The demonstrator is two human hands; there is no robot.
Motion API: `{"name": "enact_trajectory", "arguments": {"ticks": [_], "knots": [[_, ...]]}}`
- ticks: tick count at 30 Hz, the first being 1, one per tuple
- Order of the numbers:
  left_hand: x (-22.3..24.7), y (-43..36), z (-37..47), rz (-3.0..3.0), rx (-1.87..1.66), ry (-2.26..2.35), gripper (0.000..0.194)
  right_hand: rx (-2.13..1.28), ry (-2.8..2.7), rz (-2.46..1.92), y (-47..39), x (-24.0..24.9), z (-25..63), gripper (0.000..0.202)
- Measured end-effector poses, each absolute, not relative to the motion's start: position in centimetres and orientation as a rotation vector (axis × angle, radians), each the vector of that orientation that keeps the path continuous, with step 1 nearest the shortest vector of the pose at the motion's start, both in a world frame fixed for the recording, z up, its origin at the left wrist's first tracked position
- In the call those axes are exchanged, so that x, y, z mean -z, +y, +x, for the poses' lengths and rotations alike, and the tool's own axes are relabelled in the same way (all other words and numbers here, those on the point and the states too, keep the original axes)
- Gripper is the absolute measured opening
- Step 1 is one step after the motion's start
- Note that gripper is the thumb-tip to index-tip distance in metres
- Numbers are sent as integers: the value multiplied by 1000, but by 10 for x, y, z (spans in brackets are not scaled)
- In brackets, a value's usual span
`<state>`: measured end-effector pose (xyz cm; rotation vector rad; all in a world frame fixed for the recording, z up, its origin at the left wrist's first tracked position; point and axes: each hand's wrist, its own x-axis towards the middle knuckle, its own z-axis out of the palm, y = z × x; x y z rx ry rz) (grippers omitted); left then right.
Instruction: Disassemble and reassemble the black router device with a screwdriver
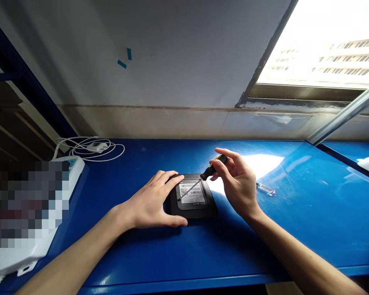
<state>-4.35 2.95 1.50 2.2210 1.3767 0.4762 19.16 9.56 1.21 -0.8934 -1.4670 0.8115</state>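
A flat black box-shaped device [194, 213] lies on the blue tabletop, its upper face bearing a printed label with barcodes. My left hand [155, 198] grips the device from the left, thumb along the near edge and fingers over the far left corner. In my right hand [236, 180] is a screwdriver [213, 167] with a black and yellow handle, pinched between thumb and fingers. Its thin shaft slants down to the left across the label, and the tip is at the label's left side. Whether a screw sits under the tip is too small to tell.
Right of my right hand lies a small clear object [266, 189], perhaps another screwdriver. A white power strip [75, 167], partly blurred out, runs along the left, with a coiled white cable [117, 153] behind it. A metal post [344, 116] rises at the right, near the window.
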Motion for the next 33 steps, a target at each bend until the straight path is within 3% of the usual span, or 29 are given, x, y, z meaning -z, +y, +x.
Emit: {"name": "enact_trajectory", "arguments": {"ticks": [9,15,22,33], "knots": [[-14,29,-44,2222,-443,1383,103,-962,-1491,-818,95,-10,191,52],[-15,30,-43,2222,-456,1388,100,-810,-1586,-893,92,-14,193,42],[-13,30,-43,2230,-477,1388,99,-941,-1556,-784,94,-11,193,50],[-17,30,-42,2231,-399,1402,104,-965,-1501,-792,87,-15,190,46]]}}
